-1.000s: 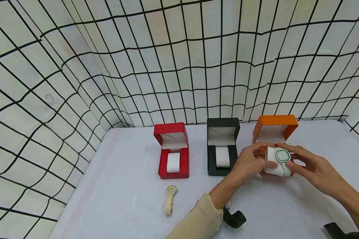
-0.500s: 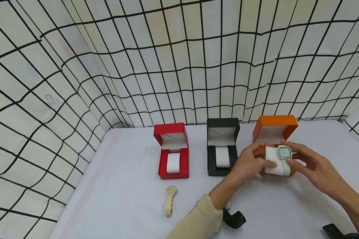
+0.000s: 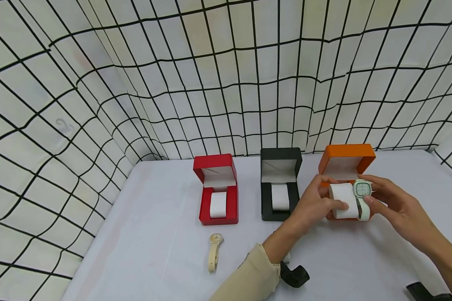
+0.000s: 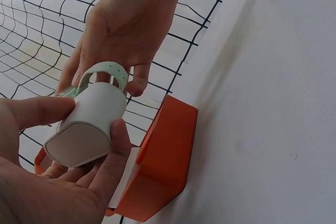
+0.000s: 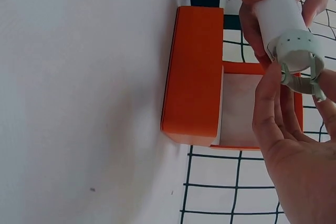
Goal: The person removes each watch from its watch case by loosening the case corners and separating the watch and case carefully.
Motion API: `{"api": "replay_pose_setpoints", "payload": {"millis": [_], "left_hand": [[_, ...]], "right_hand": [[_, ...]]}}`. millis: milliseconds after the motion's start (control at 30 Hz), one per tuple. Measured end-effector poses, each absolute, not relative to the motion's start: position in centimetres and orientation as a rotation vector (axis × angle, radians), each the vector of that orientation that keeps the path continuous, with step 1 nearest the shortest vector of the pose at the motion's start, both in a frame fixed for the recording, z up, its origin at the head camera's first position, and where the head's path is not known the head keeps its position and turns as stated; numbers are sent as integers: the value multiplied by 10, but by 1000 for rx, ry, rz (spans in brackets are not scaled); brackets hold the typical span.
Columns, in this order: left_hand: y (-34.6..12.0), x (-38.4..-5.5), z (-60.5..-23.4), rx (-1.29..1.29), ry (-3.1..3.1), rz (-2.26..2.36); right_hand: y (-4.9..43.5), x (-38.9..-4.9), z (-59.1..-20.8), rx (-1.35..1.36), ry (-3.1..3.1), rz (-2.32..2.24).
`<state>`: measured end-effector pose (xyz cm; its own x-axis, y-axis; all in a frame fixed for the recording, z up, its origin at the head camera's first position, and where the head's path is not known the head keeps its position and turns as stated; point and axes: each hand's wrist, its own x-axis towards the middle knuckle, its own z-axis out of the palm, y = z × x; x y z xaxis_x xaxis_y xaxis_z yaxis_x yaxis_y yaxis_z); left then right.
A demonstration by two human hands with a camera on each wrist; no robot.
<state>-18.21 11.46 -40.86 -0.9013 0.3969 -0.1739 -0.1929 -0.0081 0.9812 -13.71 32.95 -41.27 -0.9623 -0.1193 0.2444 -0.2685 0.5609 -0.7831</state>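
My left hand [image 3: 316,200] grips a white watch cushion [image 3: 342,200] by its left end, fingers round it, in front of the orange watch box [image 3: 346,161]. A mint-green wristwatch [image 3: 363,189] hangs round the cushion's right end, and my right hand [image 3: 399,205] pinches it between thumb and fingers. In the left wrist view the holed strap [image 4: 107,68] arches over the cushion's far end with a gap between them. The right wrist view shows the strap [image 5: 299,40] partly off the cushion [image 5: 281,14], over the open orange box [image 5: 194,72].
A red watch box [image 3: 218,205] and a black watch box [image 3: 280,200] stand open to the left, each with a white cushion. A cream wristwatch [image 3: 214,253] lies on the white table [image 3: 154,234]. Black netting [image 3: 226,88] rises behind and to the left.
The mint-green watch has slid rightward along the cushion to its right end, drawn by my right hand. The cushion has tilted a little; my left hand stays nearly in place.
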Motion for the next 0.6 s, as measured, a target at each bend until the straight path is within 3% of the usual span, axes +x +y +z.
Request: {"api": "replay_pose_setpoints", "payload": {"millis": [600], "left_hand": [[115, -182, -411, 222, 1855, 1992]], "right_hand": [[331, -134, -414, 250, -2630, 1400]]}}
